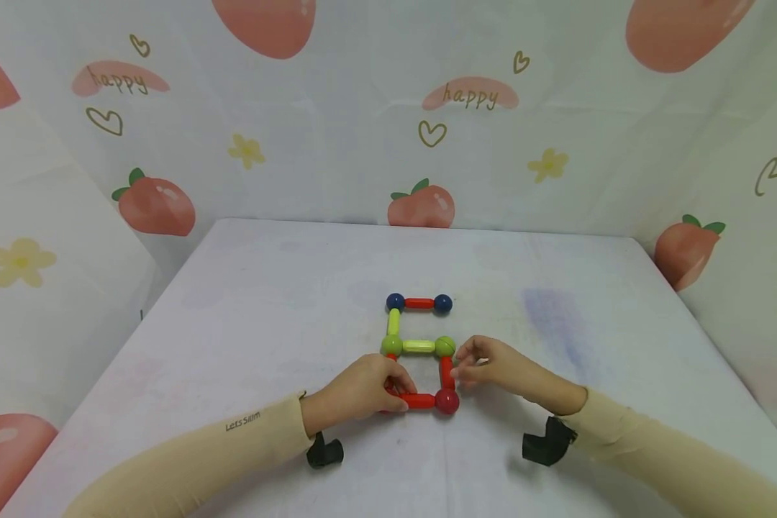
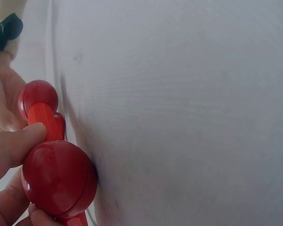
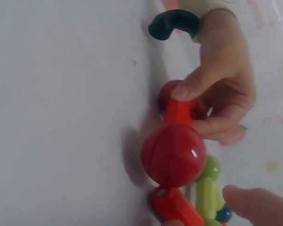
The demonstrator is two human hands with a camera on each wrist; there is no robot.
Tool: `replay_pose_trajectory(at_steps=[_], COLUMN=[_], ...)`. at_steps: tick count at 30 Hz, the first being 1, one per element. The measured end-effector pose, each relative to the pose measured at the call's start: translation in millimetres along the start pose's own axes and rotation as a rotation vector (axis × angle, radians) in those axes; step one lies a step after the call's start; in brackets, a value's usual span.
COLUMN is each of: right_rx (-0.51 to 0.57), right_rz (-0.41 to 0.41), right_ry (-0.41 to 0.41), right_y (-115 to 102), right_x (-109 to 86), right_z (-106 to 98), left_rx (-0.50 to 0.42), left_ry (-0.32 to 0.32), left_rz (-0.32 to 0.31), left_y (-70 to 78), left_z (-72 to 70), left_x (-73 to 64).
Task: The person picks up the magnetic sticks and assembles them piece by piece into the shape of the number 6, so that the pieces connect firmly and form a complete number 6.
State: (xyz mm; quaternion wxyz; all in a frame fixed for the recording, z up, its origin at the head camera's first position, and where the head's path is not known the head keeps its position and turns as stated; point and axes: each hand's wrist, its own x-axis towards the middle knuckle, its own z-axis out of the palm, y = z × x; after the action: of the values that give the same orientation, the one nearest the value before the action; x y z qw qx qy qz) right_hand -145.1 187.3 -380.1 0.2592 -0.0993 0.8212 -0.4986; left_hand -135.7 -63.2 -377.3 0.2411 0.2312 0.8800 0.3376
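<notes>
A flat figure of rods and balls lies mid-table. My left hand (image 1: pixel 362 385) pinches the bottom red rod (image 1: pixel 419 401) beside the left red ball (image 2: pixel 59 178), which it mostly covers in the head view. Loosely bent, the fingers of my right hand (image 1: pixel 501 367) are at the right-side red rod (image 1: pixel 447 373), one fingertip at or against it. That rod joins the right red ball (image 1: pixel 447 401) to a green ball (image 1: pixel 445 347). A yellow-green rod (image 1: pixel 419 347) runs to another green ball (image 1: pixel 392 345).
Farther up, a second yellow-green rod (image 1: pixel 393 322) leads to a blue ball (image 1: pixel 396 302), a red rod (image 1: pixel 419 303) and another blue ball (image 1: pixel 443 303). White cloth covers the table (image 1: pixel 285 288), with a fruit-printed curtain (image 1: pixel 337 144) behind. Black mounts (image 1: pixel 326 452) sit at both wrists.
</notes>
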Motion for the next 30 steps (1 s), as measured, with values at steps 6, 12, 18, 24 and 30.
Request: replay_pose_trajectory(at_steps=[6,12,18,24,30], right_rx=[0.070,0.043,-0.008,0.004,0.044], right_rz=[0.154,0.273,0.323,0.332,0.319], right_ry=[-0.028,0.022,0.042,0.014,-0.015], right_y=[0,-6,-11,-14,-14], right_x=[10.2,17.1,21.0,20.7,20.5], right_z=[6,10,13,12,9], left_rx=[0.002,0.011,0.014,0.017,0.035], left_ry=[0.001,0.003,0.006,0.007,0.007], left_rz=[-0.007,-0.003,0.003,0.008,-0.001], left_y=[0.9,2.1,2.8,2.2,2.2], left_z=[0.2,0.0,-0.3,-0.5,0.4], left_x=[-0.2,-0.2,-0.7,-0.8,0.4])
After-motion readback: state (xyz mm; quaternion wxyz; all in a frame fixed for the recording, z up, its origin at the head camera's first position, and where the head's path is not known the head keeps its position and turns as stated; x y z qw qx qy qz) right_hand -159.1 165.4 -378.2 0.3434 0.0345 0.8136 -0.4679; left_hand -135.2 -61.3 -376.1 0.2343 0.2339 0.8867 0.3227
